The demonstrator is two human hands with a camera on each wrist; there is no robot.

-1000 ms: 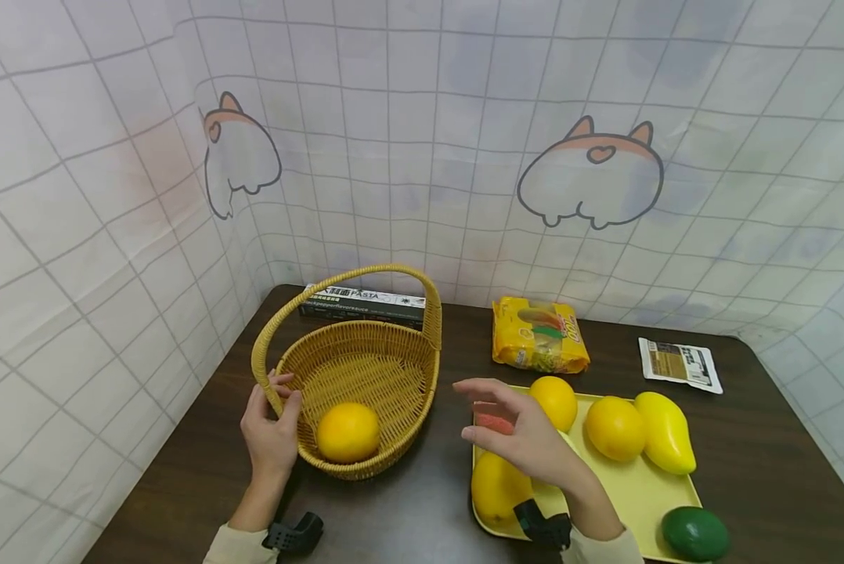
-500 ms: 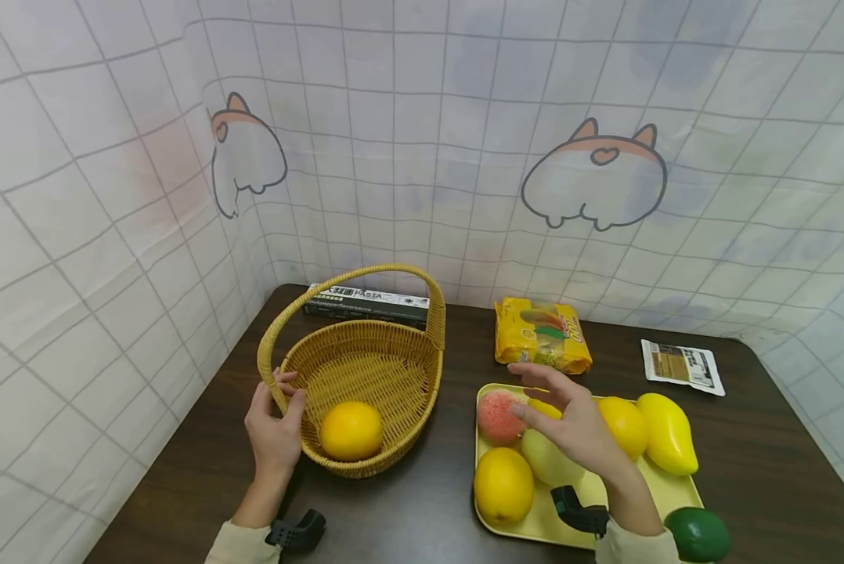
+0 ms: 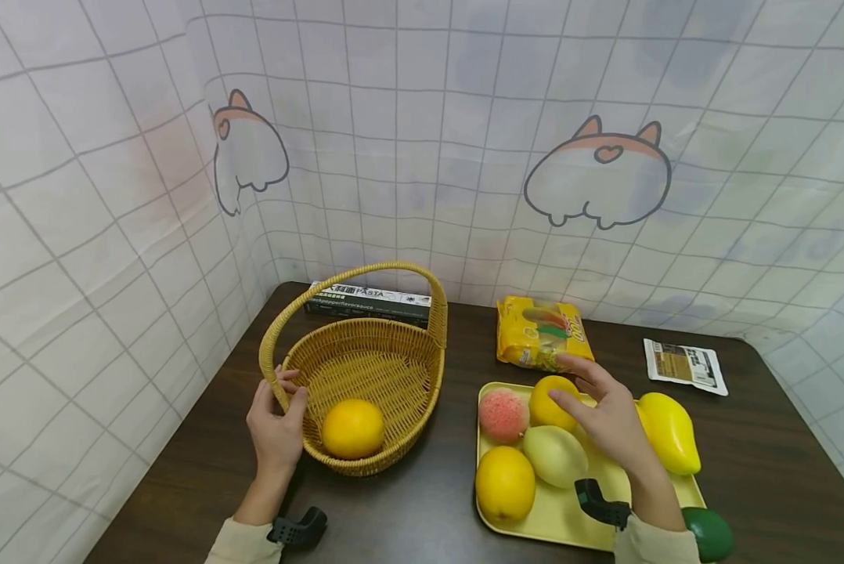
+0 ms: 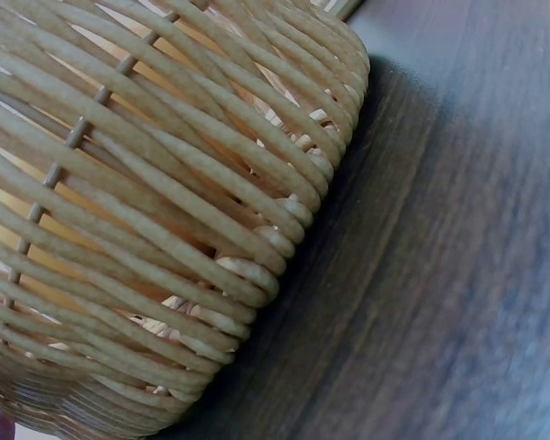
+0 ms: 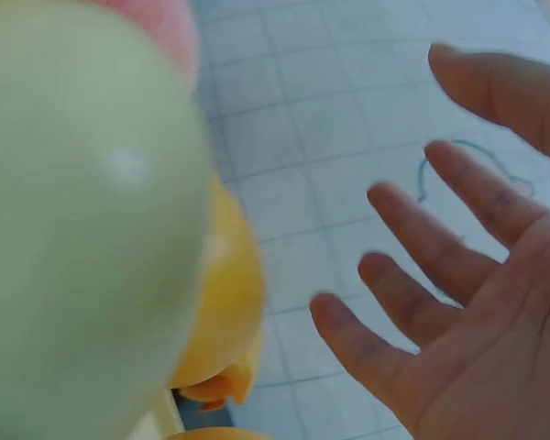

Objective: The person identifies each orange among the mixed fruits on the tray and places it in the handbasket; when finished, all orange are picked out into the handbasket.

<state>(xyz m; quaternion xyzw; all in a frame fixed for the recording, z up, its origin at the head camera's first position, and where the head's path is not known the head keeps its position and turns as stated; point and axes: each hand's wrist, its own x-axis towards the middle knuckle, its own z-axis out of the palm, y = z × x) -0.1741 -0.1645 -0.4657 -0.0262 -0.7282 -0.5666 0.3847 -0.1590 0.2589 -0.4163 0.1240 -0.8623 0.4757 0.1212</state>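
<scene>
A wicker basket [image 3: 366, 345] with a tall arched handle stands left of centre, one orange [image 3: 353, 429] lying inside. My left hand [image 3: 275, 427] holds the base of the handle at the basket's left rim, thumb in front and fingers behind. In the left wrist view the woven wall [image 4: 165, 183] fills much of the picture. My right hand [image 3: 608, 415] hovers over the yellow tray [image 3: 570, 533], fingers spread and holding nothing. Near it lie an orange [image 3: 553, 403], a pale green fruit [image 5: 82, 211], a pink peach [image 3: 503, 415] and a yellow mango [image 3: 669, 432].
Another orange-yellow fruit [image 3: 505, 484] lies at the tray's front left. A dark green fruit [image 3: 707, 534] is at its front right corner. Behind are a yellow packet [image 3: 543, 333], a white pouch [image 3: 686, 366] and a pasta box [image 3: 369, 304] against the sheet wall.
My right hand has moved right across the tray, uncovering the peach, the pale green fruit and an orange. The left hand keeps its hold on the basket.
</scene>
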